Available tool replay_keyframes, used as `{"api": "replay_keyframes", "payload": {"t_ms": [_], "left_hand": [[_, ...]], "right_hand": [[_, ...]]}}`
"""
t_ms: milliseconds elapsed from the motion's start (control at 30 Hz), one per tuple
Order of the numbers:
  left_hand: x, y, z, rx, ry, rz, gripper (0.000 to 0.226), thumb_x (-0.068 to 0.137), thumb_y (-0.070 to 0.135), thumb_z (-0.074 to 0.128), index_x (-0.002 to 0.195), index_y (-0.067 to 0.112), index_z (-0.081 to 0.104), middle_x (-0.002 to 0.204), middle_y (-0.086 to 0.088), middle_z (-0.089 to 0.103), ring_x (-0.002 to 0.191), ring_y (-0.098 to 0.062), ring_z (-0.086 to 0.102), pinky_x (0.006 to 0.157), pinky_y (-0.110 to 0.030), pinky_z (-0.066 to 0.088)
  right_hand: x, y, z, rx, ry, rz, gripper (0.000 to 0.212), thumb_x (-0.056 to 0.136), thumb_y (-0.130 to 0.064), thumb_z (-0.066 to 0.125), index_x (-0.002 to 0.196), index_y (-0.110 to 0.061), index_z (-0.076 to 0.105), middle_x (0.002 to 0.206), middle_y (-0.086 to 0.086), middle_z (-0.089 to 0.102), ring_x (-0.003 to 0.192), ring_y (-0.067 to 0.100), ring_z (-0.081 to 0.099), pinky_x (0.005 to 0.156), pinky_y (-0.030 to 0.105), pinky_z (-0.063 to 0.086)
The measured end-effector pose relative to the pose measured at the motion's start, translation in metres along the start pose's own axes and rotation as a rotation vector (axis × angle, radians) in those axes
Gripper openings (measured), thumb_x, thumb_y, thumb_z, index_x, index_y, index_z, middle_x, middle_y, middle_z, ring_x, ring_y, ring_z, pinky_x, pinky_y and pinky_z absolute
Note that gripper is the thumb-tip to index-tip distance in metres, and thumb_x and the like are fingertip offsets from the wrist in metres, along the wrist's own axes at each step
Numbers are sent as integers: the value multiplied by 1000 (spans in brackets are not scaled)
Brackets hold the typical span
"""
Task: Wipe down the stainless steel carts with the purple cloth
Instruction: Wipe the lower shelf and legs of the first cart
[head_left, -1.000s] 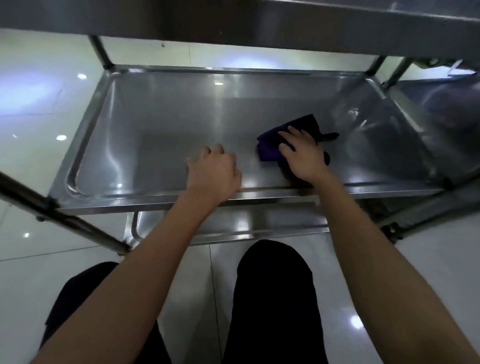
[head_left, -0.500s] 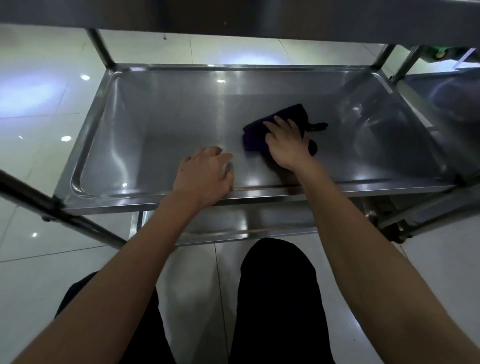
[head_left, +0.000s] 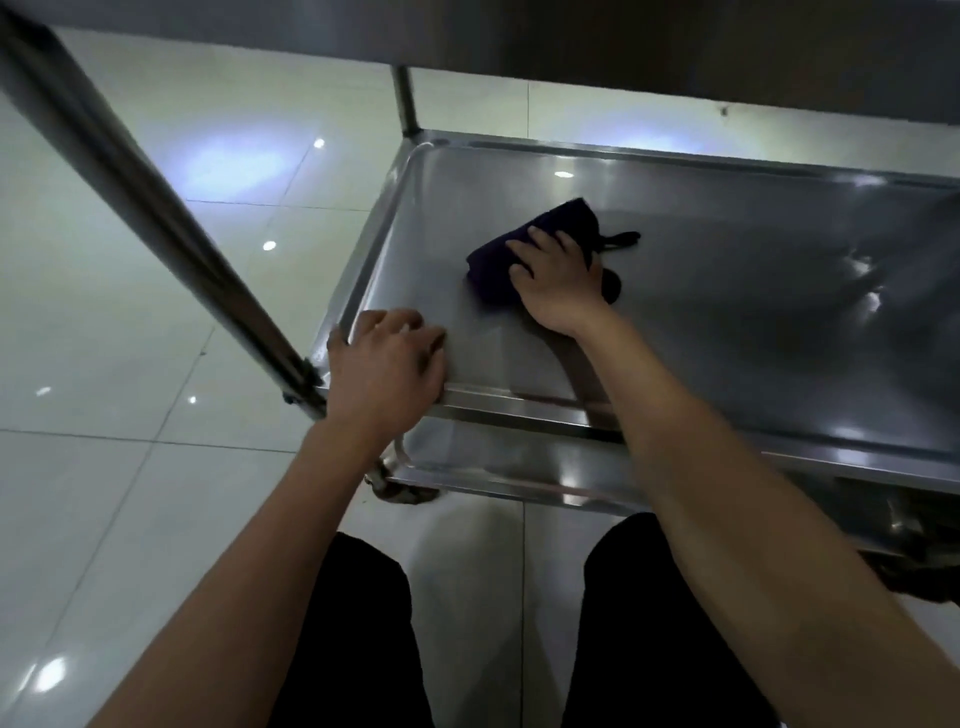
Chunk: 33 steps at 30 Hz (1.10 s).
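On the middle shelf (head_left: 701, 291) of the cart, toward its left end, the purple cloth (head_left: 524, 249) lay bunched under my right hand (head_left: 558, 283), fingers spread flat and pressing it to the steel. I judged it soft, light and limp, best driven with a flat palm on its middle. My left hand (head_left: 384, 371) rested, fingers loosely bent, on the shelf's near-left corner. Since a second ago, cloth and both hands had shifted leftward along the shelf.

Glossy white tiled floor (head_left: 130, 291), black trousers (head_left: 353, 634)
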<state>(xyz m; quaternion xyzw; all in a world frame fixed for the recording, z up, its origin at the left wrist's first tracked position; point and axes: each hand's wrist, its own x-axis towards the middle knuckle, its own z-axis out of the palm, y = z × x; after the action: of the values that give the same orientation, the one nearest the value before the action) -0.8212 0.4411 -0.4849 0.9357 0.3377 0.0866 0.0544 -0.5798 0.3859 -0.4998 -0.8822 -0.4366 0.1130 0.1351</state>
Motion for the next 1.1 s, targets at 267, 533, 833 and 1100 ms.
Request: {"api": "replay_keyframes", "payload": {"t_ms": [267, 533, 833, 1100], "left_hand": [[1, -11, 4, 9, -44, 66, 41, 100, 52, 36, 134, 42, 57, 138, 9, 53, 131, -22, 44, 110, -59, 32], [2, -5, 4, -30, -65, 18, 40, 99, 49, 39, 133, 40, 58, 144, 7, 49, 137, -24, 40, 112, -64, 27], [2, 24, 2, -7, -41, -88, 31, 97, 35, 44, 110, 24, 70, 123, 1, 59, 124, -31, 46, 110, -63, 28], [-2, 149, 18, -104, -46, 184, 31, 95, 39, 46, 111, 22, 67, 121, -2, 59, 117, -28, 50, 104, -54, 36]], "right_hand": [[49, -108, 23, 36, -125, -265, 51, 100, -43, 30, 151, -40, 35, 165, -8, 19, 152, 25, 8, 117, 58, 3], [39, -89, 20, 53, -110, -271, 49, 102, -44, 29, 151, -39, 34, 165, -9, 18, 153, 22, 8, 118, 55, 6], [-10, 10, -7, 72, -28, -70, 48, 104, -46, 30, 151, -40, 35, 165, -12, 17, 153, 18, 7, 119, 54, 2], [-71, 118, -39, 50, 50, 109, 47, 104, -47, 31, 151, -40, 35, 165, -11, 19, 153, 20, 10, 119, 55, 7]]}}
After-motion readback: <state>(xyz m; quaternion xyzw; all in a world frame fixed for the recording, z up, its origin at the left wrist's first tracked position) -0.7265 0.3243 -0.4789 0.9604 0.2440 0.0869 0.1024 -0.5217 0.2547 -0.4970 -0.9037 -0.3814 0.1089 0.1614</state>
